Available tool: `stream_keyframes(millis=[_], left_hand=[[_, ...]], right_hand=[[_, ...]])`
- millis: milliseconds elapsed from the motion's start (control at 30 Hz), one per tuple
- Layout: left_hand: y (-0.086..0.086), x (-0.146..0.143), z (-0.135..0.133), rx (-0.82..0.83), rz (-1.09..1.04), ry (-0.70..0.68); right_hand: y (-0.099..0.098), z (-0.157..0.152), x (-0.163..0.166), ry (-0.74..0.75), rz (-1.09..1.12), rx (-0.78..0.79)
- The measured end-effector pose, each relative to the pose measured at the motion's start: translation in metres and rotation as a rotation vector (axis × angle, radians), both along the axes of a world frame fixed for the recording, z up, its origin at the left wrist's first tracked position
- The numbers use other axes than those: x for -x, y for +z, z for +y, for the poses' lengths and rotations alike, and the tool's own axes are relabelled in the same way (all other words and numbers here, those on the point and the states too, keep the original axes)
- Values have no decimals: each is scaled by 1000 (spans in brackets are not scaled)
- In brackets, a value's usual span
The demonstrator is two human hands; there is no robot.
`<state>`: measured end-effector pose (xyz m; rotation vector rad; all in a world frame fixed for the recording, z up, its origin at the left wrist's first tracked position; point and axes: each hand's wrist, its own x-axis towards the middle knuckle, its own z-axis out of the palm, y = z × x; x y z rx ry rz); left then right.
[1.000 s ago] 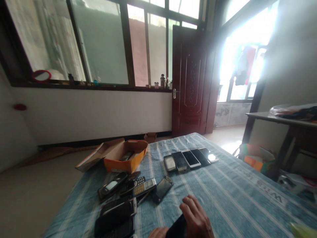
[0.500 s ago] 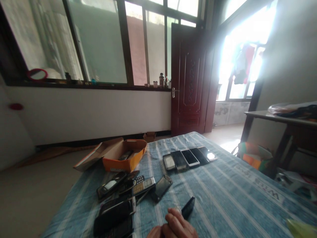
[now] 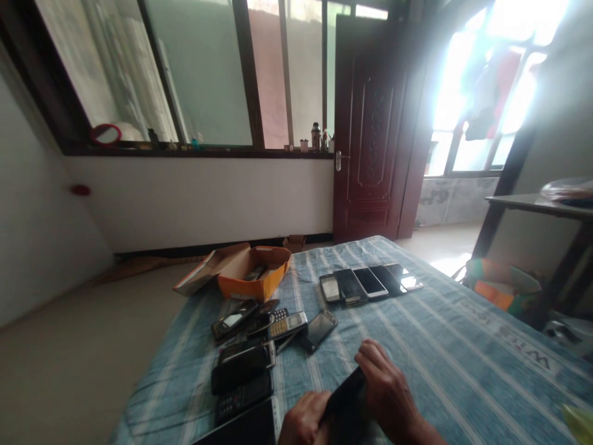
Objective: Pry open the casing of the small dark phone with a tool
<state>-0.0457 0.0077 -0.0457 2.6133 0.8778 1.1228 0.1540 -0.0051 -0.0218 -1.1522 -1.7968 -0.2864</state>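
Observation:
Both my hands are over the near part of the bed and grip a dark, flat phone [image 3: 343, 390] held at a slant. My left hand [image 3: 306, 418] is closed around its lower left end. Fingers of my right hand [image 3: 388, 388] wrap the upper right end; the phone's lower part is lost in shadow. To the left lies a loose pile with a keypad phone [image 3: 288, 325], a black phone case or phone [image 3: 241, 371] and a larger black-screened device [image 3: 250, 426]. A dark touchscreen phone [image 3: 320, 329] rests apart from my hands, just beyond them.
A row of several phones [image 3: 370, 282] lies side by side farther back on the striped blue bed cover [image 3: 445, 364]. Behind the pile stands an open orange box [image 3: 252, 285] with a phone inside. A table [image 3: 546, 204] stands at the right, a door [image 3: 370, 142] behind.
My hands have come farther into view and spread apart along the dark phone, my right hand moving up and right. The view has shifted, showing the larger black device at lower left.

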Motion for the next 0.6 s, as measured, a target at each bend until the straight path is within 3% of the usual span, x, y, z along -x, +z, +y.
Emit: stream_keyframes(millis=[167, 367, 600], left_hand=[[-4, -7, -5, -6, -83, 12], [13, -11, -17, 125, -89, 56], [23, -13, -22, 162, -54, 46]], right_hand=[[-1, -8, 16, 25, -15, -68], [-2, -22, 46, 104, -103, -159], [1, -22, 35, 177, -119, 39]])
